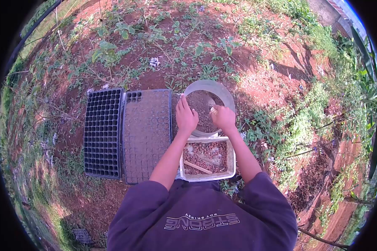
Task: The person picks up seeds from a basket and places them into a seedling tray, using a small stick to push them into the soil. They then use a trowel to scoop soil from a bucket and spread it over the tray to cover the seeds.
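Note:
A round grey basin [225,94] of dark, crumbly soil [202,100] stands in front of me. My left hand [186,115] lies over its left rim, fingers stretched along the edge and thumb toward the inside. Over the right part of the soil, my right hand [224,119] is closed round something with a pale end, mostly hidden by the fingers. Closer to my body sits a whitish rectangular tub [232,169] of small reddish-brown pieces like beans or seeds. A flat wooden stick [197,167] lies across them, beside a pale powdery patch.
Left of the basin, a black cell tray [148,138] is mostly filled with soil, with several dark cells at its top left corner. Beside it lies another black cell tray [103,134] with bare cells. Weeds and red earth [264,83] surround everything; a wall [329,14] shows far right.

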